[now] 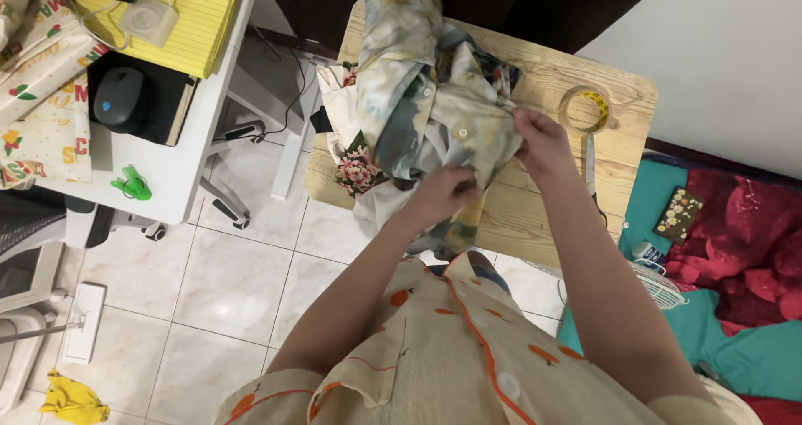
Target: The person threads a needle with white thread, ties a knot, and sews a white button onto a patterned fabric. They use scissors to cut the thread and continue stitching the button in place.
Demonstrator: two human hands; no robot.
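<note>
Left hand [440,193]: closed, fingers pinching a fold of the shirt [426,91] at its near edge. Right hand [541,141]: closed, gripping the same shirt at its right edge, just beside a white button [461,132]. Hands near each other, cloth bunched between them.

Shirt: pale yellow and grey-blue print, crumpled, lying in a heap on the wooden table [551,74], over the table's left half. Under it, a floral cloth [355,170] shows at the left edge, partly hanging off the table.

Left of scene: white desk [180,170] carrying a yellow pad [196,20], a dark mouse [122,99] on a black book [171,99], and a green clip [132,184]. On the tiled floor, near left corner, a yellow rag [73,400].

Right of the hands, on the table: a tape roll [584,108], with scissors [591,168] just near of it, both apart from the shirt. Nothing lies between the hands and the shirt.

Far right, on the floor: red cloth [743,233] over teal cloth [752,350], and a small white fan [660,283] partly hidden by the right arm.
</note>
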